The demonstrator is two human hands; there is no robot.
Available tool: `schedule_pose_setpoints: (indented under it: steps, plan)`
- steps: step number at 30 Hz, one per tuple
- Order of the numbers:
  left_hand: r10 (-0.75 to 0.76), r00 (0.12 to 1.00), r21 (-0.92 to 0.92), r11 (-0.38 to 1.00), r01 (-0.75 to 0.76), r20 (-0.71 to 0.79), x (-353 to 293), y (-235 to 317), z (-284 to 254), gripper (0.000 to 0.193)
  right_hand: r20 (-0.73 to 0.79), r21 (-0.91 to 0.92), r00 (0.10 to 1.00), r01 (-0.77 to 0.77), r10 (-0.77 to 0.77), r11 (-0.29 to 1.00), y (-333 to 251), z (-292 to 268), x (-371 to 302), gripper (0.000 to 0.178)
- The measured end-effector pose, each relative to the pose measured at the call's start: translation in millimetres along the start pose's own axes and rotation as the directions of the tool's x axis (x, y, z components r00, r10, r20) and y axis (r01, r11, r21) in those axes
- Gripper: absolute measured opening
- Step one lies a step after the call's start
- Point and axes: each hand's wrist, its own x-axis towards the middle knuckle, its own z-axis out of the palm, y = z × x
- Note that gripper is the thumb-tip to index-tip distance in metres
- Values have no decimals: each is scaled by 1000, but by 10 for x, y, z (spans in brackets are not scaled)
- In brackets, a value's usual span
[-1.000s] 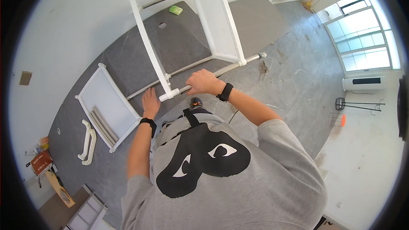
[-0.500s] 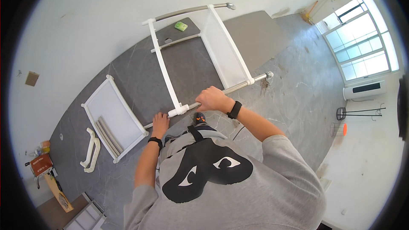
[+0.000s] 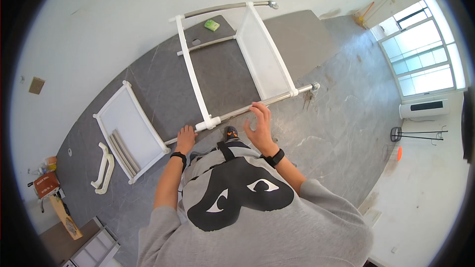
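1. Right hand [image 3: 260, 127]: I note the fingers loosely curled and parted from the thumb, clasping nothing. The fingertips lie at the near metal tube [image 3: 278, 99]; I cannot tell whether they touch it.
2. Left hand [image 3: 186, 140]: I find it palm down between the rack's near left corner and the white tray. I cannot tell whether the fingers grasp anything beneath them.
3. White rack [image 3: 192, 69]: it lies on its side in front of both hands, a white shelf panel [image 3: 264, 52] at its right. Metal tubes join this to the left crosspiece.
4. Casters [image 3: 315, 87]: I see one on the right end of the near tube, another on the far tube.
5. White tray [image 3: 141, 113]: it lies left of the rack, with loose metal tubes [image 3: 124, 153] in it.
6. White curved brackets [image 3: 104, 168]: they lie just left of the tray.
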Motion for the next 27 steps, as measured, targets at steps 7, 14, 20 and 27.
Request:
schedule_pose_setpoints:
  steps: [7, 14, 20, 27]
  plan:
    - [35, 999, -257, 966, -30, 15, -2, 37, -183, 33, -84, -86, 994, 60, -67, 994, 164, 107, -17, 64]
    - [108, 994, -403, 911, -92, 18, 82, 58, -262, 31, -142, -222, 989, -62, 30, 973, 330, -11, 203, 49]
    - [18, 999, -435, 900, 3, 45, 252, 74, -93, 26, -50, -252, 998, 17, -30, 968, 373, -28, 372, 40]
    - [-66, 996, -405, 913, 39, -55, 332, 190, 81, 20, -23, -340, 997, 63, -75, 938, 465, -53, 465, 37]
